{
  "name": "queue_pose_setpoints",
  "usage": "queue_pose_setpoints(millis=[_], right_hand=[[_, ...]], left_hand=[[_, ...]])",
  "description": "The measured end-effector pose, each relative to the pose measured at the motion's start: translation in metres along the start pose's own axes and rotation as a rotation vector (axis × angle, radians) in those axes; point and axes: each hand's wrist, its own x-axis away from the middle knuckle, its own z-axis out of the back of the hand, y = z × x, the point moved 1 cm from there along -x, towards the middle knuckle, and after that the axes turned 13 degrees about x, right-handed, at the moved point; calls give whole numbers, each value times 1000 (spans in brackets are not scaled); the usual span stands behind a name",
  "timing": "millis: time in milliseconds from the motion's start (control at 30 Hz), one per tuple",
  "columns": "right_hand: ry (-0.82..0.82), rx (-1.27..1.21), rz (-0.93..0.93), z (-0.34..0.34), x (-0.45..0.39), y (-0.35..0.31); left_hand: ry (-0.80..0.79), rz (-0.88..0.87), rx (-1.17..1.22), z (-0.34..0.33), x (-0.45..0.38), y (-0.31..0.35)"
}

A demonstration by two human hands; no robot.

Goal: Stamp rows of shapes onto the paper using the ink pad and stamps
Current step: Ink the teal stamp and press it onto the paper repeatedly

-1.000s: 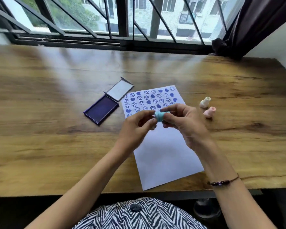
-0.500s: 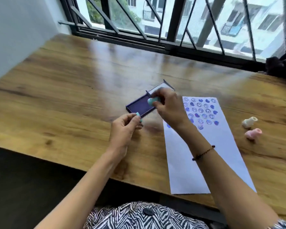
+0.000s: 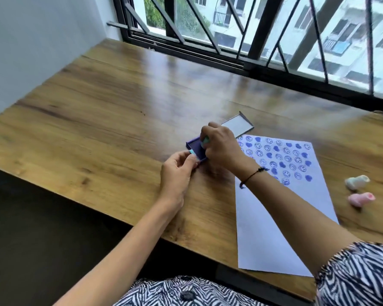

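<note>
My right hand [image 3: 221, 146] grips a small teal stamp [image 3: 205, 140] and holds it down on the purple ink pad [image 3: 195, 149], whose lid [image 3: 237, 125] lies open behind. My left hand [image 3: 178, 171] rests at the pad's near corner, pinching a small teal cap [image 3: 192, 153] between thumb and fingers. To the right lies the white paper [image 3: 272, 228], with rows of blue smiley faces and hearts [image 3: 281, 160] across its top part; the lower part is blank.
A white stamp [image 3: 357, 182] and a pink stamp [image 3: 360, 198] lie on their sides on the wooden table [image 3: 111, 111], right of the paper. A barred window runs along the table's far edge. A white wall stands at the left.
The hands parted over the paper; my right hand carried the teal stamp left and down onto the ink pad. My left hand moved to the pad's near corner with the cap. The view swung left.
</note>
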Motion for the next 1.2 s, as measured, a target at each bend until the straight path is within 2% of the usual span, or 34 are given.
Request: queue_pose_setpoints(millis=[233,367,433,533,600,667,767,867,1033,1200], right_hand=[[-18,-1,-17,6,0,-5],[6,-70,-113,11,4,-6],[138,-237,-251,18,15,1],[357,-498,-559,29,51,33],[390,-658,-707,36,86,63],[395,-716,-800,42,118,90],[313,-546,-857,46,150,118],[194,-301,-762,48,161,126],[93,-19,-632,53,156,123],[45,131,-585,51,149,122]], left_hand=[[5,3,-26,-2,1,1],[11,-25,-43,-6,7,0],[-25,-16,-48,-9,13,-4],[-126,-5,-128,-19,23,-15],[-229,-7,-188,-35,30,-23],[-355,0,-254,-56,39,-32],[-494,0,-361,-87,50,-49],[-563,-74,-487,-102,53,-61],[-593,-180,-587,-98,50,-66],[-589,-198,-597,-97,51,-67]])
